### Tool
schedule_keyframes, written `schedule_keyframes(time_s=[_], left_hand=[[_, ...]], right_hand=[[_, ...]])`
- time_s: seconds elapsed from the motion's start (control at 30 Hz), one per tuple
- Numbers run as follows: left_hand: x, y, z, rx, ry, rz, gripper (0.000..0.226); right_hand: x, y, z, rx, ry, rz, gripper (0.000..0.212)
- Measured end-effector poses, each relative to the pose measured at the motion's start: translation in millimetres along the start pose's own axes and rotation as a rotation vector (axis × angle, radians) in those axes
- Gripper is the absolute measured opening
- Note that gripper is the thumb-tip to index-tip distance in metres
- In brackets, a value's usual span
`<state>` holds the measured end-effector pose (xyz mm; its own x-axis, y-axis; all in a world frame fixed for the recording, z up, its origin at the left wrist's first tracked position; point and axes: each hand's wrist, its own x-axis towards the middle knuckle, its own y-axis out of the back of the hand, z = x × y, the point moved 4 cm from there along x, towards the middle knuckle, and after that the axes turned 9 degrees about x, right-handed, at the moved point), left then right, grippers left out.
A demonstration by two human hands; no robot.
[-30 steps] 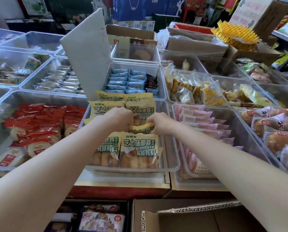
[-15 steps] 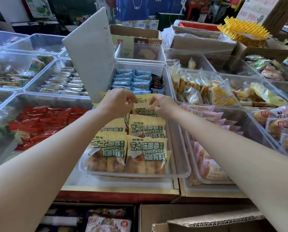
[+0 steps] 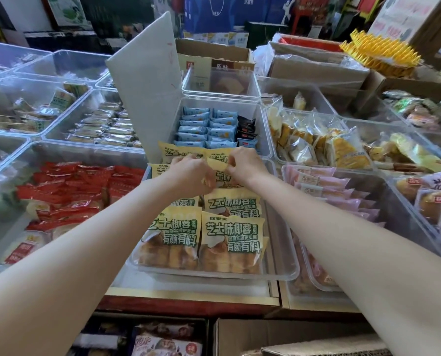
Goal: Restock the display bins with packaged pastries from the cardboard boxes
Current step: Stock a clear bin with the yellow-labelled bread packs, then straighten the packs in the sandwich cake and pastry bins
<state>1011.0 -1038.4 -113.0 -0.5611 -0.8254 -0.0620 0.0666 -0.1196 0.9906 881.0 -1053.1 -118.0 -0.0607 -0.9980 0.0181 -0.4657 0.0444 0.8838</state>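
Note:
A clear plastic display bin (image 3: 288, 268) in front of me holds yellow pastry packs with green lettering in two rows; the nearest pack (image 3: 231, 242) lies at the front right. My left hand (image 3: 189, 174) and my right hand (image 3: 246, 164) meet over the far part of the bin. Both pinch the top edge of one yellow pack (image 3: 220, 176) that stands among the back rows. An open cardboard box (image 3: 291, 337) sits below the counter edge at the bottom right.
Clear bins surround the middle one: red packs (image 3: 70, 191) at the left, pink packs (image 3: 327, 186) at the right, blue packs (image 3: 204, 127) behind. A grey board (image 3: 147, 80) leans upright behind the bin. Cardboard boxes (image 3: 314, 68) stand at the back.
Both hands have moved from the middle of the bin to its far rows, still close together. The front packs now lie uncovered.

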Motion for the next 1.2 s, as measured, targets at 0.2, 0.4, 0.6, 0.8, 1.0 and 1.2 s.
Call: schedule_keyframes(time_s=[0.2,0.4,0.6,0.8,1.0,1.2], left_hand=[[-7,-3,-1,-0.080,0.001,0.063,0.016],[-19,28,2,-0.235,-0.006,0.227,0.030],[-43,62,-23,-0.334,0.239,0.420,0.032],[-61,77,2,-0.299,0.264,0.338,0.033],[-67,61,95,-0.349,0.175,0.268,0.030],[-66,7,164,-0.172,0.153,0.040,0.031]], right_hand=[[-6,9,3,0.168,-0.061,-0.075,0.028],[-45,52,10,0.260,-0.007,-0.055,0.038],[-85,90,39,0.265,-0.081,-0.004,0.037],[-93,112,63,0.481,-0.247,0.019,0.030],[-114,129,53,0.455,-0.147,-0.130,0.031],[-143,139,72,0.338,-0.048,-0.345,0.033]])
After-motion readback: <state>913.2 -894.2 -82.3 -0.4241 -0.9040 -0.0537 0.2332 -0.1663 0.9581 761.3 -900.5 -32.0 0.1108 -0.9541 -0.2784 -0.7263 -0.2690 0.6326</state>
